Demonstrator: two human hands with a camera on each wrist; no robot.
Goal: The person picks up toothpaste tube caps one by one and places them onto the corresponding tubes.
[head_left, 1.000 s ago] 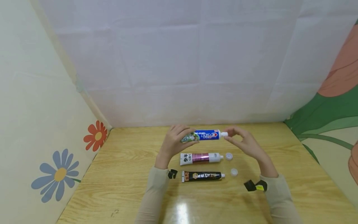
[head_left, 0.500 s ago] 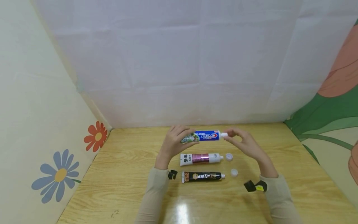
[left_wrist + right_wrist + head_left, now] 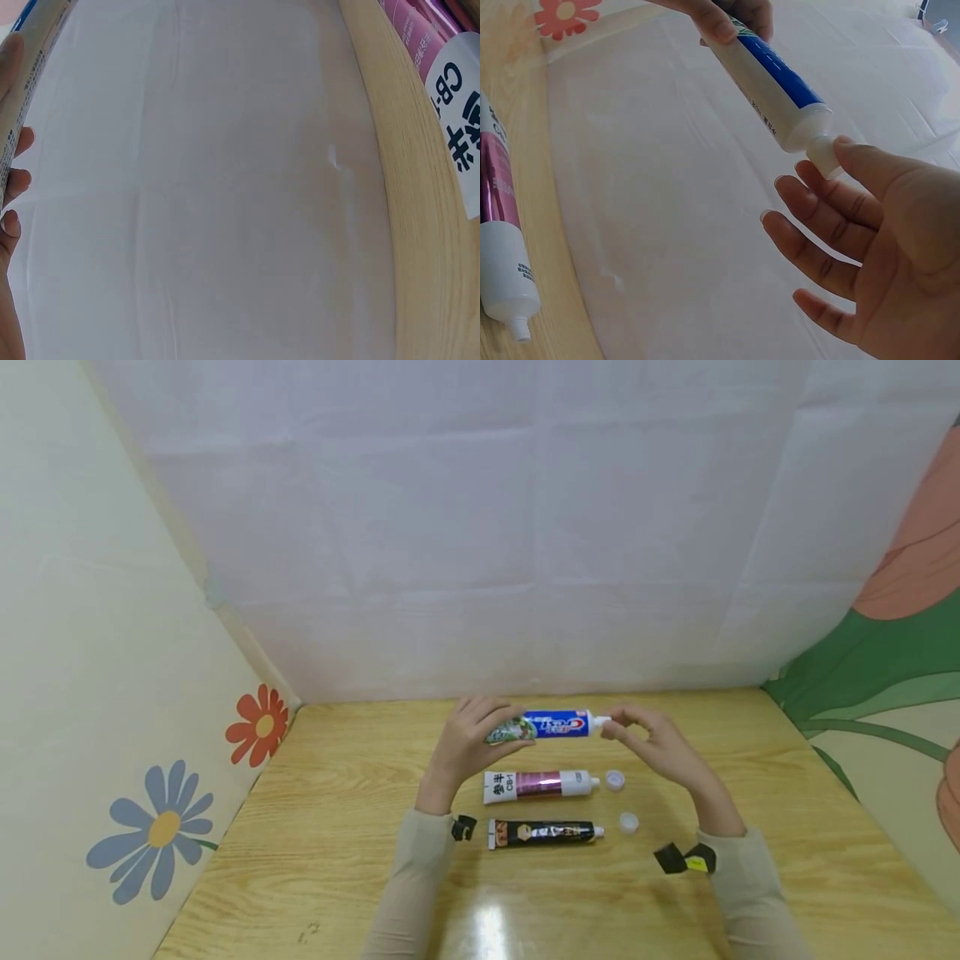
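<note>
A blue, white and green toothpaste tube (image 3: 558, 724) hangs level above the far part of the table. My left hand (image 3: 474, 733) grips its tail end, thumb below and fingers above. At the other end, the thumb and index finger of my right hand (image 3: 667, 752) pinch the white cap (image 3: 824, 156) on the tube's neck. The right wrist view shows the other right fingers spread apart from the tube. Nearer me lie a white-and-pink toothpaste tube (image 3: 538, 784) and a black tube (image 3: 543, 833), both with bare nozzles pointing right.
Two loose white caps lie right of the nozzles: an upper cap (image 3: 615, 780) and a lower cap (image 3: 628, 822). The wooden table (image 3: 337, 843) meets a white sheet (image 3: 450, 568) at the back. Flower-patterned panels (image 3: 112, 635) stand at the sides.
Very little differs. My right fingertips have shifted slightly on the cap, while both hands and the blue tube keep nearly the same place.
</note>
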